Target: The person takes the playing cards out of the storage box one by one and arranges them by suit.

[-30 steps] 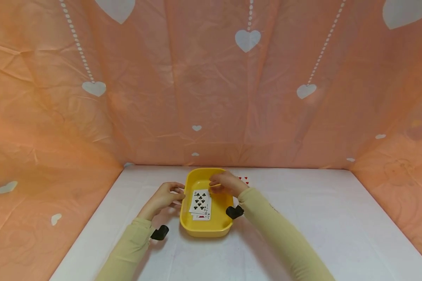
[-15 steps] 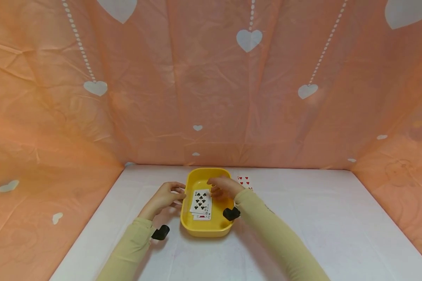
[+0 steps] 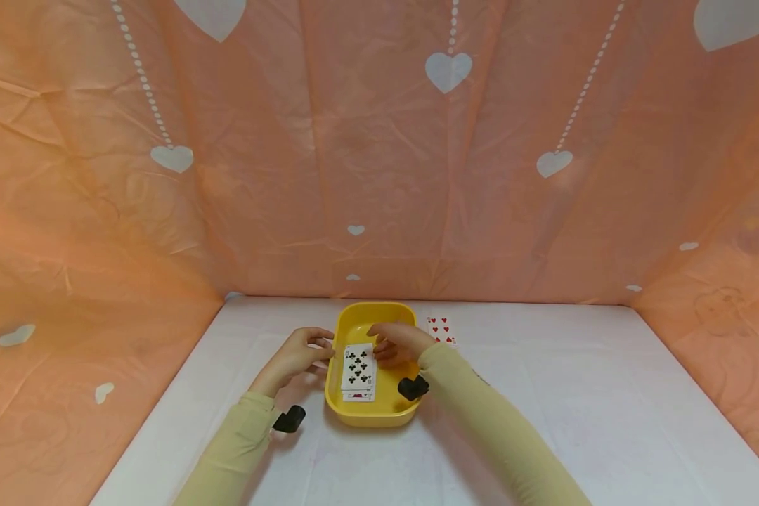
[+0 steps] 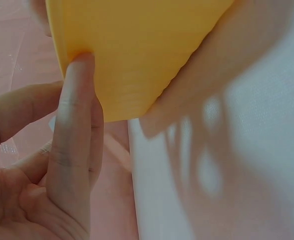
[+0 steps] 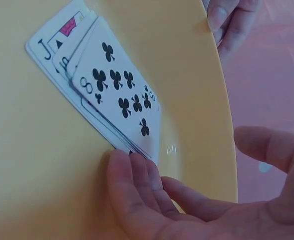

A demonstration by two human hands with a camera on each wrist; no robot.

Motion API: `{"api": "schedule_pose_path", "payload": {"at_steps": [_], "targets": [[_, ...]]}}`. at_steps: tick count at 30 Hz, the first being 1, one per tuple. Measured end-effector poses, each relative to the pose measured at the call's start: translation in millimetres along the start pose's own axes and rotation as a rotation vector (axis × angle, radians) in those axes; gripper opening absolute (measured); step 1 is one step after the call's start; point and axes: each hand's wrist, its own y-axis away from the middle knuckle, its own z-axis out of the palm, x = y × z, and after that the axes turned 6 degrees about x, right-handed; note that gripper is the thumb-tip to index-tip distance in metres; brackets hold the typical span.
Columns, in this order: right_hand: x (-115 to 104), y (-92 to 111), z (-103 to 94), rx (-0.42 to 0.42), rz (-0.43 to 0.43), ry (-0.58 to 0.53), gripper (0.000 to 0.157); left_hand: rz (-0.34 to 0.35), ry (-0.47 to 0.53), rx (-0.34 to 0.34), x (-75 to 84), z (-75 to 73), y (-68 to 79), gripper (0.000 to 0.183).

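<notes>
A shallow yellow plastic tray (image 3: 370,419) stands on the white table. Inside it, against its left half, lies a small stack of playing cards (image 5: 114,85), face up. The eight of clubs (image 3: 358,367) is on top, and a jack's corner shows beneath it. My left hand (image 3: 299,356) holds the tray's left rim, one finger (image 4: 79,82) pressed on the outer wall below the edge. From the right, my right hand (image 3: 400,344) reaches into the tray. Its fingertips (image 5: 121,161) touch the stack's long edge, and the thumb is spread away from them.
A playing card with red hearts (image 3: 441,329) lies on the table (image 3: 544,393) just right of the tray, partly behind my right hand. Orange cloth (image 3: 386,176) with white hearts encloses the back and sides. A black wrist piece (image 3: 413,387) overlaps the tray's right side.
My right hand has moved left across the tray. The card stack has shifted slightly left and toward me, and lies straighter. More of the hearts card shows. My left hand has stayed put.
</notes>
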Motion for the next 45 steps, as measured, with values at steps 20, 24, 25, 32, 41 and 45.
{"api": "schedule_pose_path", "payload": {"at_steps": [20,24,25,32,41,45], "targets": [[6.4,-7.9,3.1,-0.125,-0.034,0.056,0.007,-0.005,0.017,-0.003,-4.0,0.7,-0.9,0.037],[5.9,-8.5,4.5,-0.112,-0.042,0.100,0.006,-0.002,0.011,-0.004,-3.7,0.6,-1.6,0.038],[5.7,-8.9,5.0,-0.102,-0.049,0.116,0.007,-0.002,0.008,-0.004,-3.3,0.5,-1.8,0.038],[4.5,-11.1,8.3,-0.003,-0.050,0.181,0.012,-0.003,0.014,-0.013,-0.1,-0.1,-0.1,0.039],[4.8,-9.3,8.3,0.069,-0.110,0.237,0.015,-0.001,0.019,-0.011,-1.0,0.8,-1.1,0.039],[2.0,-6.1,7.1,0.084,-0.158,0.276,0.012,0.003,0.019,-0.012,-1.4,0.3,-1.5,0.038]]}}
